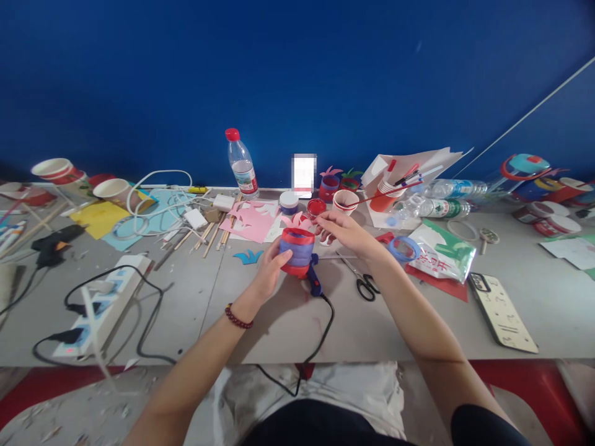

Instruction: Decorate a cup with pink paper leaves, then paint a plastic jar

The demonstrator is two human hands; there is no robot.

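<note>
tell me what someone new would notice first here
Probably the blue-and-red container in the left grip, near the centre. A red-capped bottle stands beyond it, to the left, before the blue wall. A white power strip with plugs lies at lower left.

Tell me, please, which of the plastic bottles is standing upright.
The red-capped bottle, left of centre; the green-labelled bottle and the blue-labelled bottle, at right, lie on their sides.

Two hands, left hand [268,269], right hand [343,231]; one bracelet [238,317]. One red-and-blue pot [296,253] near, two leafy pots [329,188] far! Glue guns: blue glue gun [315,280], black glue gun [56,246] left, makes two! One scissors [366,288], one phone [504,313] right, one power strip [108,305] left, one upright bottle [243,172] far.
</note>
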